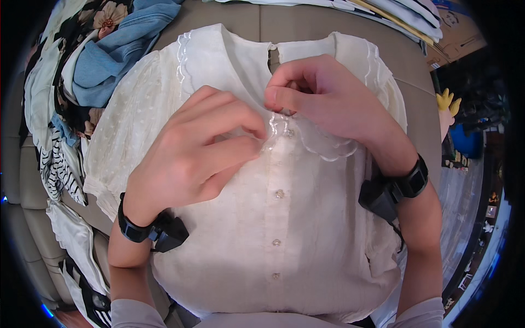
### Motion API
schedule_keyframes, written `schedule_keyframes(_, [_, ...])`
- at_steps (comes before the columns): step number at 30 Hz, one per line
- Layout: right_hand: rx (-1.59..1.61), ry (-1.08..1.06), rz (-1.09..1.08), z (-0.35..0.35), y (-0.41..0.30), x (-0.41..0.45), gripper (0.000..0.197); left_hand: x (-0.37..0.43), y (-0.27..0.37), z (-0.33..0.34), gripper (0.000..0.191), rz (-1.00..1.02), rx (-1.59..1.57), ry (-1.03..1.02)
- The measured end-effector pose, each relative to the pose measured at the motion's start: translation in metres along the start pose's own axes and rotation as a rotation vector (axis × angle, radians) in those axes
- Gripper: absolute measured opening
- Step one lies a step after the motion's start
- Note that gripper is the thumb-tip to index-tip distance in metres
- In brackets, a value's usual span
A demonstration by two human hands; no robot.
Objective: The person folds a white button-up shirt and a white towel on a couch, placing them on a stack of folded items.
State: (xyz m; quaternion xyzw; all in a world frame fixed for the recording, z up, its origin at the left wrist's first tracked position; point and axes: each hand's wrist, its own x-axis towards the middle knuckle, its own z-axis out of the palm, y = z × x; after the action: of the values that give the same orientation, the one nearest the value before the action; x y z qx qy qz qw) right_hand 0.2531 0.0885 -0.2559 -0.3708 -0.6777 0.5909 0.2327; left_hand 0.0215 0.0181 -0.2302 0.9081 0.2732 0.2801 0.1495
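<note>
A cream blouse [242, 246] lies spread front side up, with its neck away from me. It has a wide collar [328, 143] with a scalloped, sheer edge, and puffed, dotted sleeves. Small ornate buttons [279, 194] run down the front placket. My left hand [197, 151] pinches the collar's edge just left of the placket; its thumb is mostly hidden. Thumb and forefinger of my right hand [324, 98] meet at the front of the neckline, gripping the collar above the top visible button. At the back of the neck is a small keyhole opening [272, 57].
Beneath the blouse is a taupe upholstered seat [414, 98]. Piled clothes, including a blue denim garment [98, 61], lie at left. Folded garments [402, 16] and a cardboard box [461, 39] sit at the far right. Each wrist wears a black strapped device [154, 229].
</note>
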Motion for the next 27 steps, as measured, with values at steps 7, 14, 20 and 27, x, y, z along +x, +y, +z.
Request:
schedule_keyframes(7, [-0.2, -0.114, -0.13, -0.016, -0.007, -0.008, 0.011, -0.003, -0.002, -0.001, 0.019, 0.029, 0.008, 0.004])
schedule_keyframes(14, [-0.221, -0.264, -0.204, -0.021, -0.005, -0.01, 0.011, -0.007, -0.003, -0.001, 0.014, -0.168, -0.101, 0.148])
schedule_keyframes(20, [-0.258, -0.266, -0.236, -0.02, -0.003, -0.009, 0.011, -0.011, -0.012, 0.001, 0.006, -0.329, -0.273, 0.302])
schedule_keyframes(27, [-0.302, -0.204, -0.171, -0.017, -0.003, -0.01, 0.011, -0.012, -0.01, 0.002, 0.012, -0.327, -0.249, 0.205])
